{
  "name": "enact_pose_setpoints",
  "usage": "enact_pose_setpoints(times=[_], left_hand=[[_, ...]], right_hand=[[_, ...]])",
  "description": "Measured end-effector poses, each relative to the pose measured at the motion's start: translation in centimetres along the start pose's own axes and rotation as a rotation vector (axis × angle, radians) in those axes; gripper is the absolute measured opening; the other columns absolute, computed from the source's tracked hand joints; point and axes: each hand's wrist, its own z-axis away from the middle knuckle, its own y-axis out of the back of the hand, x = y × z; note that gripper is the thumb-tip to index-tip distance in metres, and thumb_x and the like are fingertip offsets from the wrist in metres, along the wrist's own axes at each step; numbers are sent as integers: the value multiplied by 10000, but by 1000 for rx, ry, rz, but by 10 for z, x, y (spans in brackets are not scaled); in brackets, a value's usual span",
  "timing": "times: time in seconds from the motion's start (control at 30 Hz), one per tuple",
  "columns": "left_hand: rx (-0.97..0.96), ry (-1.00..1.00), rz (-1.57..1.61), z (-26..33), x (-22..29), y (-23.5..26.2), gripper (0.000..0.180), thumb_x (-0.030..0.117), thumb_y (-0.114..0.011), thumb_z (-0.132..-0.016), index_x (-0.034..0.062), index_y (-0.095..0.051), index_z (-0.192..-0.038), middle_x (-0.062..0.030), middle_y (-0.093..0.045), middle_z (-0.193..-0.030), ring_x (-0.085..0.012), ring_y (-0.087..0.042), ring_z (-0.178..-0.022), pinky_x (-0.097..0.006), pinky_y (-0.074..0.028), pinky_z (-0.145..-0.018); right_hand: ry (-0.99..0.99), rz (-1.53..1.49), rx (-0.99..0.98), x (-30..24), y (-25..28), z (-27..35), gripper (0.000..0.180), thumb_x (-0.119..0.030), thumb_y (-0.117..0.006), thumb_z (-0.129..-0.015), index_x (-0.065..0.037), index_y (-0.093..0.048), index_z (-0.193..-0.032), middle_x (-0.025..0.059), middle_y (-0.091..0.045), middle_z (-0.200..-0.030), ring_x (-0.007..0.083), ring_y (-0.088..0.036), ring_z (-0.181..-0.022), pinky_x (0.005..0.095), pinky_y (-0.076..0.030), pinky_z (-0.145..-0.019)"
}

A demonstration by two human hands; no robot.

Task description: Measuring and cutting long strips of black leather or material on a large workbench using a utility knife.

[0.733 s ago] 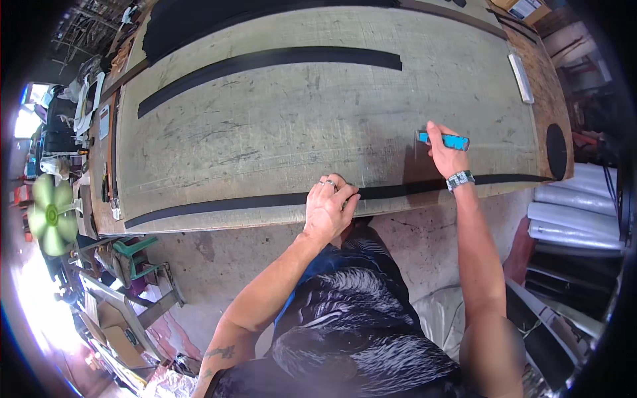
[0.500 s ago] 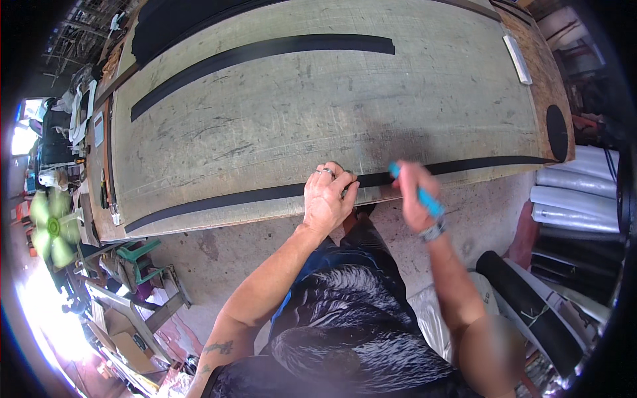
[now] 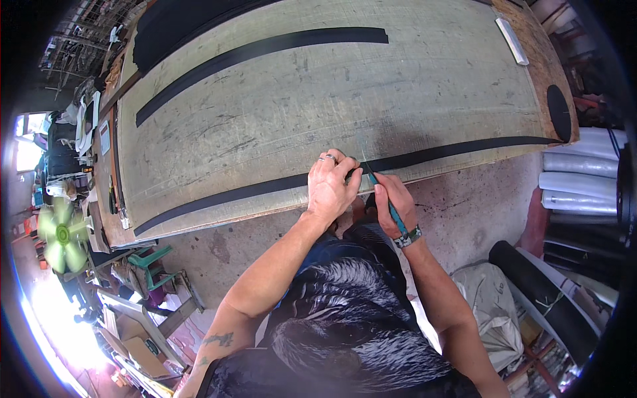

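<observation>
"Workshop clutter all round. What fills most of the view?"

"One big scratched table point(image 3: 265, 132), with the bare floor point(image 3: 464, 192) showing below its near edge."

"And on it?"

"Largest is the black sheet point(image 3: 179, 30) at the far left. Next, two long black strips: the near strip point(image 3: 458, 150) runs along the edge by the person, and the shorter far strip point(image 3: 318, 38) lies well apart from it, toward the sheet."

"The hands?"

"The left hand point(image 3: 330, 186) is bunched on the near strip about midway along, fingers curled and pressed down. Something small and dark shows by its thumb; I can't tell what. The right hand point(image 3: 396, 202), just beside it, pinches a slim teal knife point(image 3: 395, 215), or so I take it to be, like a pen."

"Where's the tip?"

"At the near strip, just right of the left fingers. Whether it touches, I can't tell."

"That worries me."

"Me too. If the tip skidded, those fingers could get nicked, being so close. And should the left hand press too lightly, the strip could slide or pucker, since I see nothing else pinning it there."
</observation>
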Motion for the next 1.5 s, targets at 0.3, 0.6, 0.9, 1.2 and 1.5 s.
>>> enact_pose_setpoints(times=[0.3, 0.6, 0.9, 1.2, 1.5], left_hand=[[0, -6, -6, 0, -2, 1, 97, 110, -753, -793, 57, -722, -868, -91, -609, -864, -303, -616, -847, -426, -508, -746], [-21, -52, -22, -4, -3, 1, 93, 100, -739, -803, 51, -702, -874, -94, -597, -861, -302, -616, -838, -416, -514, -733], [-242, -90, -31, -19, -11, 9, 308, 58, -679, -810, 222, -756, -1059, -138, -333, -1558, -483, -260, -1426, -630, -262, -1135], [-274, -28, -15, -25, -10, 6, 303, 93, -631, -782, 216, -769, -1022, -153, -263, -1614, -498, -176, -1472, -637, -183, -1184], [-334, -50, -43, -16, -5, 14, 331, 75, -604, -830, 224, -738, -1094, -150, -312, -1591, -472, -141, -1495, -608, -156, -1214]], right_hand=[[22, 45, -5, -2, -3, -2, 234, -66, -529, -958, 80, -609, -1123, 247, -631, -1004, 415, -633, -905, 438, -523, -812], [-9, 157, -48, -17, 2, -13, 207, -53, -549, -947, 65, -606, -1107, 236, -626, -984, 422, -629, -889, 454, -522, -772], [-9, 191, -167, -21, 2, -22, 193, -44, -541, -942, 68, -599, -1089, 237, -592, -928, 437, -609, -847, 473, -507, -736], [-12, 253, -171, -21, 1, -34, 200, -56, -530, -950, 81, -589, -1083, 249, -585, -928, 448, -600, -842, 488, -495, -729], [-556, -468, 236, 18, 69, -35, 425, -366, -477, -1050, 18, -658, -1043, 113, -708, -864, 182, -680, -732, 331, -524, -683]])
